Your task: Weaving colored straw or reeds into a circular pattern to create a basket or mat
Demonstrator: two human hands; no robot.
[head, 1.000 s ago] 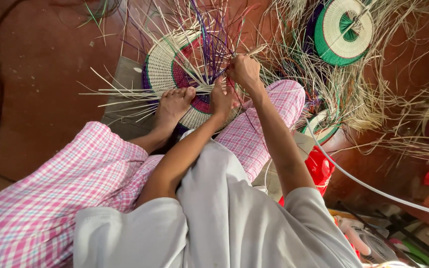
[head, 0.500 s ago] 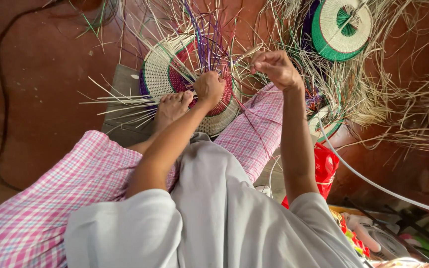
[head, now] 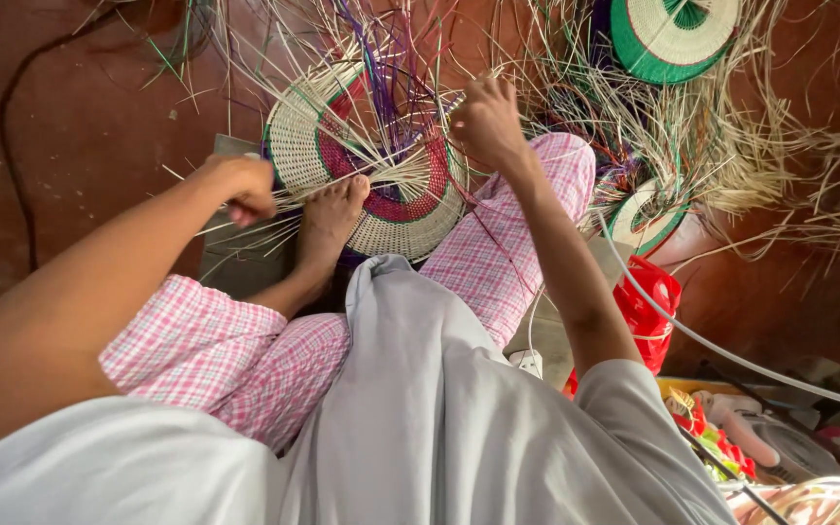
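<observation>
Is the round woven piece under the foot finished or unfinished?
Unfinished: loose straw strands stick out from the round woven piece, and both the left hand and right hand grip strands.

You are wearing a loose, pale grey top (head: 439, 418) with short sleeves; the cloth is plain and smooth, falling in soft folds down your front, with one long crease running along the middle. The left sleeve (head: 99, 467) and the right sleeve (head: 634, 389) are ending above the elbows, leaving both forearms bare. Below the top you are wearing trousers (head: 216, 340) in a pink and white check, a fine grid of small squares, covering both legs. Your left hand (head: 240, 187) and right hand (head: 486, 122) are bare, with no rings or bands showing. Your foot (head: 331, 219) is bare too.
</observation>
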